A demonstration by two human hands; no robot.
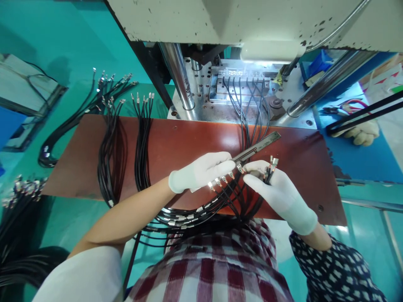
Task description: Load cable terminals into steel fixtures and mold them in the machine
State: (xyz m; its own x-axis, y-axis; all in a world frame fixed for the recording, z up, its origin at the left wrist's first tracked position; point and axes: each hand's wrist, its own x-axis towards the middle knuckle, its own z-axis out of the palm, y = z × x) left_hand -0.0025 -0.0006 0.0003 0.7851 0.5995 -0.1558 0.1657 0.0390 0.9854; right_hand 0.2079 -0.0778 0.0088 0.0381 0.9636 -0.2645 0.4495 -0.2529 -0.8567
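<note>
My left hand [209, 167], in a white glove, is closed around a flat metal bar [264, 144] that slants up to the right. Several black cables with metal terminals [224, 179] sit in a row along the bar's near edge. My right hand [277, 188], gloved too, pinches a terminal at that edge between thumb and forefinger. More black cable ends with bare terminals [273, 162] stick up between its other fingers. The cables [198, 212] curve down and left over the board's near edge toward my lap.
A reddish-brown board [185, 142] carries two cable bundles, one of them here [143, 155]. Behind it stands a press with steel columns [179, 75] and a lit fixture [239, 79] holding several cables. More cables [22, 209] lie at left. A glove [362, 132] rests at right.
</note>
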